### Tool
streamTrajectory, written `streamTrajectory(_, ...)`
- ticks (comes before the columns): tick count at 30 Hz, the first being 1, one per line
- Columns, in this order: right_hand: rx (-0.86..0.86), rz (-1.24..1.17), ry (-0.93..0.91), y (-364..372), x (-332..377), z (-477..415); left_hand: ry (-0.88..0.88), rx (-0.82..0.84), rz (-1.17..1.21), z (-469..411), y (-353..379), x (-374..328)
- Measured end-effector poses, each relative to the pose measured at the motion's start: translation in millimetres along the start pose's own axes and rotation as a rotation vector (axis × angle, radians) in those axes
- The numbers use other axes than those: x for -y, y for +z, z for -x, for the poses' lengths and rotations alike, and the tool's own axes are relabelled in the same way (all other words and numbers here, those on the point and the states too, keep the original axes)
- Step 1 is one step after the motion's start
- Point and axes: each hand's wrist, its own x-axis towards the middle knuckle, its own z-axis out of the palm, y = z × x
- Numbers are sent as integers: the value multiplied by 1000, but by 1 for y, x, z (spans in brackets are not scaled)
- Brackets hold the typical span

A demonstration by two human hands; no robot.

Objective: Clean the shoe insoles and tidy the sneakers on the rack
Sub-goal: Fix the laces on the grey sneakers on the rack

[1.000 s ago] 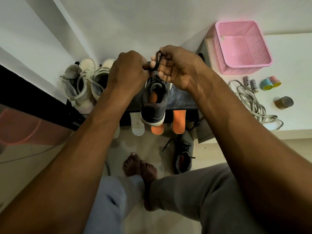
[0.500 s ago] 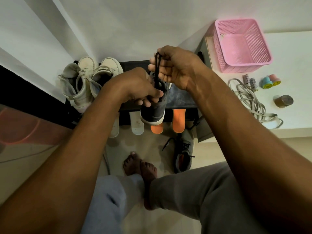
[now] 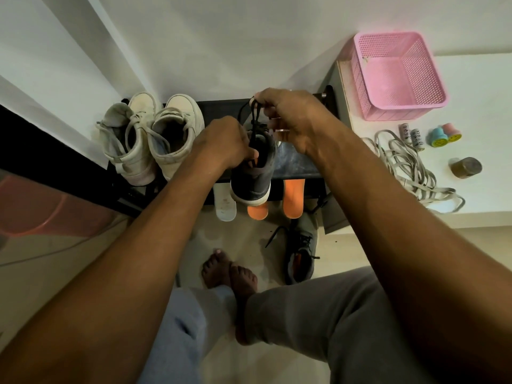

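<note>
I look down over two bare forearms at a dark shoe rack (image 3: 219, 108) set against a white wall. My right hand (image 3: 288, 117) is closed, pinching a black lace (image 3: 253, 120) between its fingertips and holding it up above a dark grey sneaker (image 3: 253, 173). My left hand (image 3: 221, 142) is curled closed at the sneaker's opening, its fingers at the lace near the tongue; I cannot tell exactly what it grips. The sneaker sits on the rack's top shelf with its white-soled heel over the front edge. To the left on the same shelf stands a pair of cream high-top sneakers (image 3: 149, 139), side by side and touching. Below the shelf edge, a white insole (image 3: 225, 202) and two orange insoles (image 3: 293, 196) stick out. A second grey sneaker (image 3: 302, 253) lies on the floor near my bare feet (image 3: 230, 275). On a white surface to the right are a pink basket (image 3: 399, 76) and a loose heap of pale laces (image 3: 407, 167).
</note>
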Motion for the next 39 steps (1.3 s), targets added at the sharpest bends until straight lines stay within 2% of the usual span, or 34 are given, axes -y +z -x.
streamTrajectory(7, 22, 515, -52, 0, -22, -2, -37, 40, -51, -11, 9, 10)
streamTrajectory(13, 63, 692, -80, 0, -43, -11, -222, 212, -160, -9, -14, 13)
streamTrajectory(17, 35, 728, -112, 9, -53, -14, -343, 121, 214, -13, -13, 27)
streamTrajectory(21, 29, 790, -211, 15, -55, -12, -468, 143, 482, -18, -10, 25)
streamTrajectory(26, 29, 773, -265, 23, -54, -11, -437, -22, 644, -22, 4, 29)
streamTrajectory(30, -17, 738, -298, 21, -54, -11, -468, -16, 635, -23, 4, 31)
streamTrajectory(39, -1, 1194, -315, 26, -57, -7, -367, -12, 579, -19, 5, 25)
